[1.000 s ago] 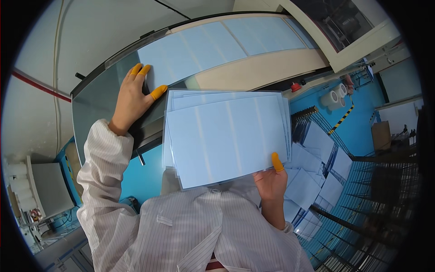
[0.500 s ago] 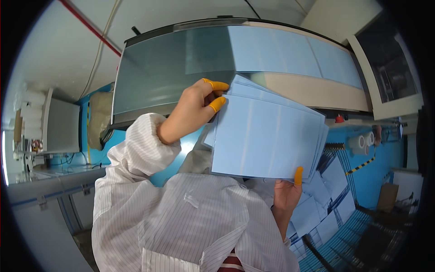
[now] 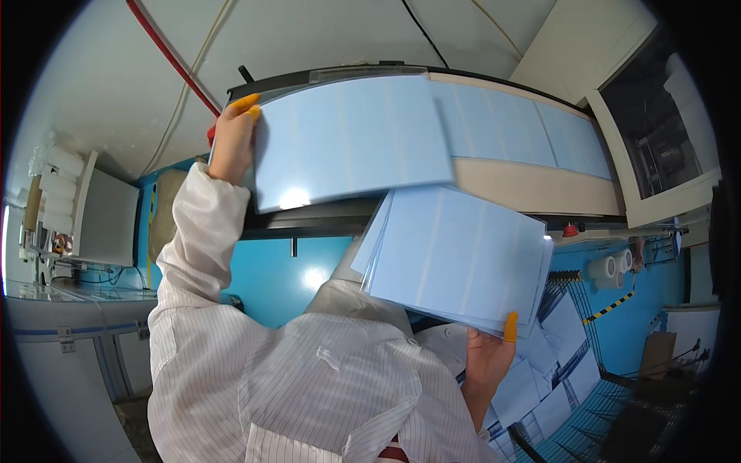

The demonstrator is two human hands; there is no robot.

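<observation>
Head view | my left hand (image 3: 230, 143) pinches one blue sheet (image 3: 351, 139) above the conveyor (image 3: 532, 185) | right hand (image 3: 488, 359) grips blue sheet stack (image 3: 459, 258) below it

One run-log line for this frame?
left hand: holds single blue sheet at conveyor | right hand: holds blue sheet stack

I wear a white garment with fine dark pinstripes, long sleeves reaching the wrists, and a small fabric loop stitched at the chest. Orange finger cots cover fingertips on my left hand (image 3: 231, 135) and one fingertip on my right hand (image 3: 488, 359).
</observation>
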